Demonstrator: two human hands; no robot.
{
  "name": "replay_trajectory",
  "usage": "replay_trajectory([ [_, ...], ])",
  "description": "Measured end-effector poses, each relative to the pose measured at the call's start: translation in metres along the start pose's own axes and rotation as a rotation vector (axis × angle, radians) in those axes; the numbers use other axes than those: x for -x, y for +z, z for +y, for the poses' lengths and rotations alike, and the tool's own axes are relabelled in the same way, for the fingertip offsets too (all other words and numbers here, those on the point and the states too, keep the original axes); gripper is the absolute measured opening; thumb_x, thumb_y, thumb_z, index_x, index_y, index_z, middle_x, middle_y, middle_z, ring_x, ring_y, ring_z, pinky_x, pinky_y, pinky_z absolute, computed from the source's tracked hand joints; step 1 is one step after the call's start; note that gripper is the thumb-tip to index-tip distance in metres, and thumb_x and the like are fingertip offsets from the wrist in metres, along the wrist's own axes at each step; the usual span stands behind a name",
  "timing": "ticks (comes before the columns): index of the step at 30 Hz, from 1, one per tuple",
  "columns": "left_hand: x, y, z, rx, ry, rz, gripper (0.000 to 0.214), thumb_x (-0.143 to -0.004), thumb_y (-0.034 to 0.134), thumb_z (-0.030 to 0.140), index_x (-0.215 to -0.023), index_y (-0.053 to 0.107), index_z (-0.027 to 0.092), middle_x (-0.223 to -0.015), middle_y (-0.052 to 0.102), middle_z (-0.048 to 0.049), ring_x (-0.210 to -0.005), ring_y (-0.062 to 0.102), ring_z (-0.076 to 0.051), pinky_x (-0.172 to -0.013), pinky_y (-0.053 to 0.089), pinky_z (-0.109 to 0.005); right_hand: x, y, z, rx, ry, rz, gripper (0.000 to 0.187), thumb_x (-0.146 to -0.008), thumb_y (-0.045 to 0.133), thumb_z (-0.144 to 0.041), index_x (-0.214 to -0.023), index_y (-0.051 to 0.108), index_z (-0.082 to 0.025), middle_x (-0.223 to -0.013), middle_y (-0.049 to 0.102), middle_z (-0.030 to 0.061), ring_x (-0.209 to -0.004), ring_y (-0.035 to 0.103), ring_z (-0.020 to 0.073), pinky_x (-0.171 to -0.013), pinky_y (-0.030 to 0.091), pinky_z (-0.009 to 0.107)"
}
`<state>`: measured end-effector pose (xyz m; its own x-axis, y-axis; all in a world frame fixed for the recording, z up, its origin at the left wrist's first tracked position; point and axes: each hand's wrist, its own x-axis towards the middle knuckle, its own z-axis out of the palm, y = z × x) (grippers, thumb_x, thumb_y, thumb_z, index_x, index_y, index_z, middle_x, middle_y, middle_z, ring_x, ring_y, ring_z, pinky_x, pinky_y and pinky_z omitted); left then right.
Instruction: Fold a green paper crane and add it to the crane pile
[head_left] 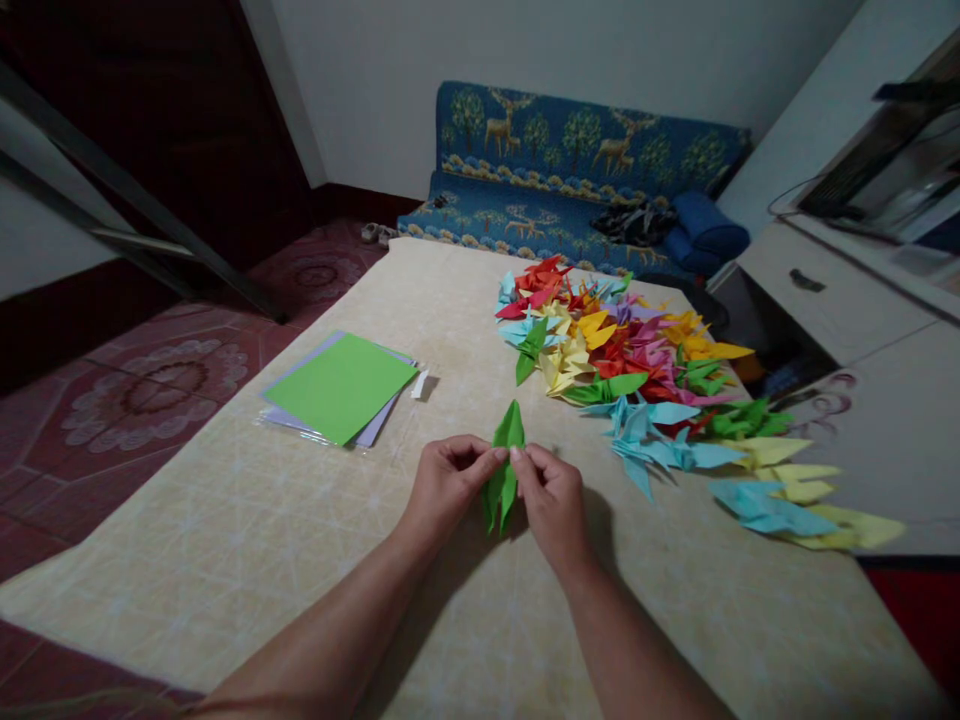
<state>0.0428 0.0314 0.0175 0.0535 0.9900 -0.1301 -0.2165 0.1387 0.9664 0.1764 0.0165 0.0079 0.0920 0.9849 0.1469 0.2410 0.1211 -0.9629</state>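
Observation:
Between my two hands is a green folded paper piece (509, 428), long and narrow, with a pointed top and two split points at the bottom. My left hand (452, 482) pinches its left side between thumb and fingers. On the opposite side, my right hand (551, 497) pinches it near the middle, the two thumbs almost meeting. The fingertips hide part of the folds. A large pile of folded paper cranes (630, 350) in many colours spreads over the right side of the table. To the left lies a stack of green and purple paper sheets (341, 385) on clear plastic wrapping.
A pale patterned cloth covers the table (247, 560). A small white paper scrap (420, 384) lies beside the stack. Beyond the table stands a blue sofa (517, 205) with deer on its cover. A white cabinet (862, 300) is at the right, a metal ladder-like frame (142, 190) at the left.

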Motion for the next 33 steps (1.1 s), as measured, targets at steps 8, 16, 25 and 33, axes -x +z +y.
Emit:
replay_trajectory([
  [8,-0.003,0.0,-0.004,0.132,0.029,-0.011,0.04,-0.065,0.082,0.027,-0.097,0.062,0.016,-0.056,0.059,0.0054,-0.049,0.053,-0.008,-0.05,0.043,-0.018,0.002,0.003,0.002,-0.242,0.14,-0.062,0.032,-0.087,0.056,-0.047,-0.071,0.052,-0.019,-0.055,0.037,-0.0067,-0.046,0.035,0.0083,-0.04,0.026,0.018],
  [16,-0.002,0.0,-0.002,0.153,0.036,0.006,0.032,-0.063,0.083,0.025,-0.087,0.064,0.016,-0.071,0.065,0.0017,-0.059,0.059,-0.009,-0.055,0.045,-0.018,-0.001,0.005,0.002,-0.45,0.154,-0.064,0.026,-0.087,0.058,-0.044,-0.083,0.063,-0.019,-0.076,0.06,0.0018,-0.069,0.054,0.0145,-0.058,0.044,0.021],
  [25,0.001,0.0,0.003,0.197,-0.05,-0.064,0.023,-0.064,0.083,0.027,-0.078,0.073,0.012,-0.072,0.072,-0.0042,-0.062,0.063,-0.012,-0.062,0.05,-0.023,-0.001,-0.002,0.008,-0.466,0.208,-0.05,0.03,-0.083,0.066,-0.042,-0.066,0.059,-0.018,-0.053,0.043,-0.0055,-0.046,0.037,0.0082,-0.041,0.026,0.019],
  [33,0.002,0.0,0.003,0.153,-0.039,-0.121,0.019,-0.066,0.081,0.028,-0.067,0.072,0.012,-0.062,0.067,-0.002,-0.055,0.058,-0.01,-0.056,0.045,-0.021,-0.003,-0.003,0.004,-0.32,0.182,0.022,0.018,-0.074,0.07,-0.033,-0.068,0.065,-0.017,-0.053,0.051,-0.0047,-0.043,0.041,0.0078,-0.039,0.032,0.019],
])
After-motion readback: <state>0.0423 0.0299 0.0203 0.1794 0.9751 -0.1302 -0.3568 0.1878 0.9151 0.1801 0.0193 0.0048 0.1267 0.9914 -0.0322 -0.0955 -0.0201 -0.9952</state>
